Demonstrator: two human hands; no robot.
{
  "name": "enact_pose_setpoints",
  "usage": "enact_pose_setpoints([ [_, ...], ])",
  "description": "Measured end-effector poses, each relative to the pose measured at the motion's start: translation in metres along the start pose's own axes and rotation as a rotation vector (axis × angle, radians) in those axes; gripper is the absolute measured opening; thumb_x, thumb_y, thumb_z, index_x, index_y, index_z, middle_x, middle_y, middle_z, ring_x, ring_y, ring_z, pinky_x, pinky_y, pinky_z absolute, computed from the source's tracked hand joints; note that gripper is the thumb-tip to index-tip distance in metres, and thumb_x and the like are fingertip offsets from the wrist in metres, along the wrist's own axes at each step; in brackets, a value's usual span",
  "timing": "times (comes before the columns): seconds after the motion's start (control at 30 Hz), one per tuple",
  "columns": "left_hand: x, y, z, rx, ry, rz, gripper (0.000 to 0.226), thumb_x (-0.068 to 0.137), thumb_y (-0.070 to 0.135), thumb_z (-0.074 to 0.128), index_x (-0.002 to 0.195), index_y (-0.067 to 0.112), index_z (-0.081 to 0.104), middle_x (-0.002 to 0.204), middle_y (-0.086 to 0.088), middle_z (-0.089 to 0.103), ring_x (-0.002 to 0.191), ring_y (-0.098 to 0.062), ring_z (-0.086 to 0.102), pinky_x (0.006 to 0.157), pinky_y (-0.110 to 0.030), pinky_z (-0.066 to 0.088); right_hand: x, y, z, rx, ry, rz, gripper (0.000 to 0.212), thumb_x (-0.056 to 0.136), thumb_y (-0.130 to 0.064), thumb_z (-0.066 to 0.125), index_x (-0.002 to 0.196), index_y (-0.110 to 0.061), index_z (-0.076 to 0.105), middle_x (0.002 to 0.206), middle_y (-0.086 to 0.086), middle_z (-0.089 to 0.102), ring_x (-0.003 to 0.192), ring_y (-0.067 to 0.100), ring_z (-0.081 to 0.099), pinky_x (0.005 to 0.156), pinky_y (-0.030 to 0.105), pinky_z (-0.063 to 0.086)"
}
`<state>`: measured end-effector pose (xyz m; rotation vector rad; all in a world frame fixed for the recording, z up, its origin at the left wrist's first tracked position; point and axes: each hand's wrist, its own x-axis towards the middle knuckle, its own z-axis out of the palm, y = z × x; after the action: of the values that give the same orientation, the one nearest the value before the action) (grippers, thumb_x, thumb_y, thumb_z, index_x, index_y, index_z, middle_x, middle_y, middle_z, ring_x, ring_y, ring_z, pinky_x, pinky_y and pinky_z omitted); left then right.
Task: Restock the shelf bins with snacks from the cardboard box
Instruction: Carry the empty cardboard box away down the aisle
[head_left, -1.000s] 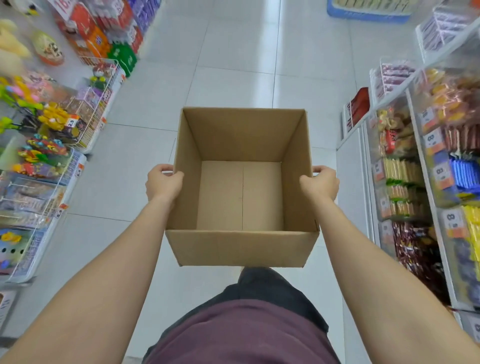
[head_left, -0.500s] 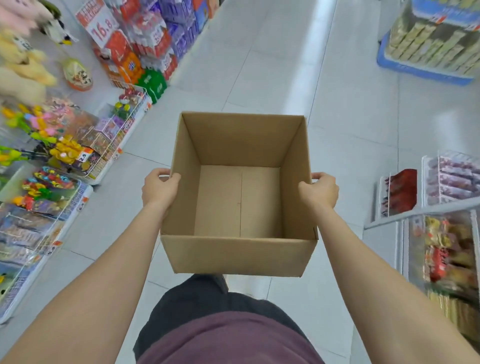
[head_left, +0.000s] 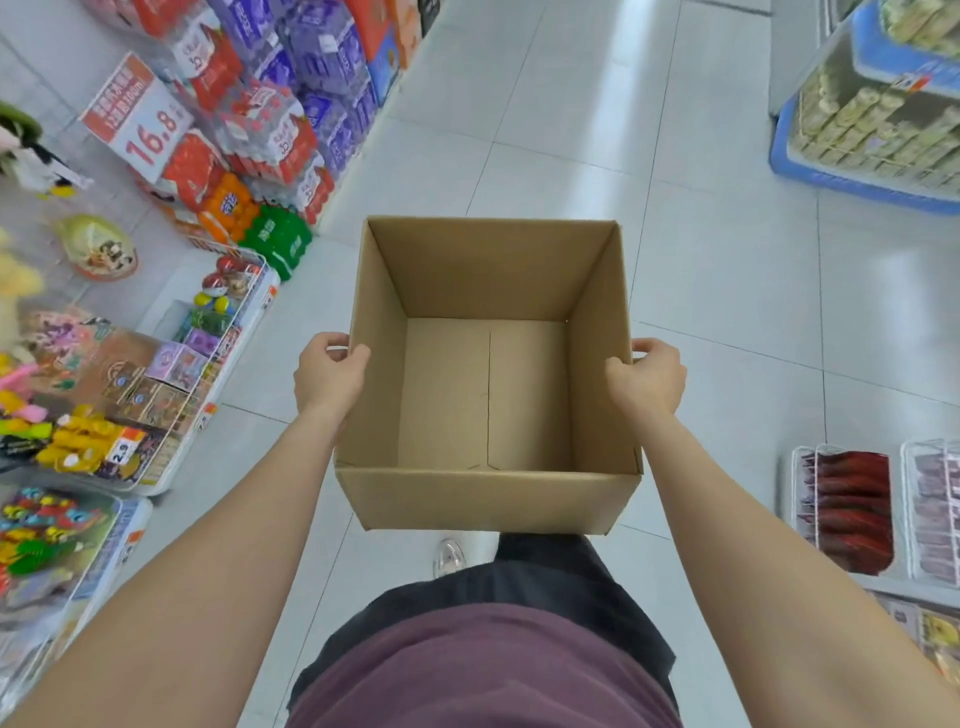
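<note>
An open cardboard box (head_left: 488, 270) hangs in front of me over the aisle floor, and nothing lies inside it. My left hand (head_left: 328, 375) grips its left wall at the rim, fingers curled round the outside. My right hand (head_left: 648, 379) grips the right wall the same way. Clear shelf bins (head_left: 847, 512) with red and purple snack packs sit at the lower right edge of the view.
Toy and candy racks (head_left: 156, 384) line the left side. Stacked drink packs (head_left: 270, 135) with a 16.8 price sign stand further up on the left. A blue pallet of goods (head_left: 872, 135) stands at the far right. White floor tiles (head_left: 571, 130) run ahead between them.
The view has swung away from the right-hand snack shelves and up the aisle. Most bins have slid out of view. Both hands keep the same hold on the box.
</note>
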<state>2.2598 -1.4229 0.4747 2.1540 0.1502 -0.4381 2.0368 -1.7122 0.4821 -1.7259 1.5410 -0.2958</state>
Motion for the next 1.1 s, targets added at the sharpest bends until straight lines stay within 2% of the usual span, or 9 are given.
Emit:
enact_pose_setpoints([
  [0.17, 0.12, 0.09, 0.059, 0.039, 0.003, 0.042, 0.03, 0.093, 0.037, 0.064, 0.122, 0.03, 0.063, 0.113, 0.005, 0.069, 0.089, -0.017, 0.064, 0.063, -0.027, 0.042, 0.126, -0.073, 0.043, 0.026, -0.018, -0.007, 0.033, 0.076, -0.017, 0.062, 0.108, -0.021, 0.071, 0.084, -0.002, 0.074, 0.078, 0.021, 0.072, 0.072, 0.033, 0.058],
  [0.37, 0.253, 0.227, 0.133, 0.034, -0.006, 0.089, 0.024, 0.097, 0.034, 0.063, 0.12, 0.03, 0.057, 0.114, 0.002, 0.067, 0.089, -0.018, 0.064, 0.072, -0.031, 0.047, 0.294, -0.194, 0.073, 0.037, -0.02, -0.043, 0.034, 0.08, -0.015, 0.061, 0.113, -0.019, 0.068, 0.084, -0.002, 0.071, 0.077, 0.022, 0.071, 0.072, 0.035, 0.059],
  [0.47, 0.312, 0.29, 0.157, 0.022, 0.008, 0.11, 0.026, 0.098, 0.031, 0.064, 0.124, 0.028, 0.058, 0.111, 0.005, 0.064, 0.083, -0.006, 0.059, 0.065, -0.026, 0.042, 0.366, -0.256, 0.085, 0.01, -0.024, -0.059, 0.038, 0.08, -0.017, 0.061, 0.117, -0.018, 0.066, 0.091, 0.001, 0.071, 0.082, 0.025, 0.071, 0.077, 0.039, 0.061],
  [0.53, 0.351, 0.324, 0.172, 0.022, 0.035, 0.112, 0.024, 0.098, 0.031, 0.063, 0.121, 0.029, 0.058, 0.106, 0.008, 0.062, 0.08, -0.002, 0.056, 0.068, -0.028, 0.041, 0.409, -0.295, 0.098, -0.008, -0.027, -0.074, 0.039, 0.079, -0.019, 0.061, 0.118, -0.019, 0.065, 0.096, 0.002, 0.072, 0.083, 0.026, 0.071, 0.079, 0.041, 0.061],
  [0.63, 0.416, 0.366, 0.192, 0.047, 0.076, 0.107, 0.022, 0.098, 0.034, 0.062, 0.119, 0.03, 0.058, 0.104, 0.01, 0.061, 0.083, -0.012, 0.058, 0.08, -0.032, 0.042, 0.469, -0.352, 0.127, -0.038, -0.032, -0.095, 0.04, 0.078, -0.021, 0.06, 0.118, -0.018, 0.066, 0.1, 0.003, 0.072, 0.085, 0.026, 0.07, 0.079, 0.042, 0.061],
  [0.73, 0.496, 0.399, 0.213, 0.034, 0.089, 0.1, 0.019, 0.097, 0.035, 0.063, 0.115, 0.032, 0.057, 0.103, 0.011, 0.063, 0.091, -0.018, 0.062, 0.084, -0.034, 0.045, 0.535, -0.406, 0.169, -0.056, -0.04, -0.122, 0.042, 0.075, -0.023, 0.059, 0.116, -0.018, 0.066, 0.1, 0.003, 0.072, 0.084, 0.026, 0.071, 0.08, 0.044, 0.062],
  [0.9, 0.632, 0.467, 0.239, -0.038, 0.078, 0.091, 0.019, 0.097, 0.031, 0.064, 0.115, 0.029, 0.059, 0.101, 0.01, 0.064, 0.087, -0.018, 0.064, 0.08, -0.033, 0.047, 0.631, -0.508, 0.235, -0.068, -0.022, -0.151, 0.032, 0.08, -0.015, 0.06, 0.112, -0.015, 0.066, 0.087, -0.001, 0.069, 0.08, 0.025, 0.069, 0.075, 0.039, 0.06],
  [1.03, 0.723, 0.532, 0.248, -0.046, 0.077, 0.086, 0.022, 0.098, 0.03, 0.062, 0.12, 0.026, 0.059, 0.104, 0.009, 0.063, 0.081, -0.01, 0.062, 0.074, -0.032, 0.044, 0.7, -0.596, 0.272, -0.075, -0.025, -0.179, 0.034, 0.082, -0.014, 0.059, 0.116, -0.015, 0.066, 0.087, -0.002, 0.071, 0.081, 0.025, 0.07, 0.074, 0.039, 0.06],
  [1.1, 0.768, 0.566, 0.256, -0.028, 0.082, 0.089, 0.021, 0.097, 0.029, 0.062, 0.118, 0.026, 0.059, 0.105, 0.006, 0.064, 0.082, -0.013, 0.063, 0.072, -0.033, 0.044, 0.735, -0.638, 0.289, -0.077, -0.022, -0.178, 0.036, 0.083, -0.015, 0.059, 0.118, -0.015, 0.066, 0.09, -0.001, 0.072, 0.082, 0.025, 0.07, 0.073, 0.038, 0.059],
])
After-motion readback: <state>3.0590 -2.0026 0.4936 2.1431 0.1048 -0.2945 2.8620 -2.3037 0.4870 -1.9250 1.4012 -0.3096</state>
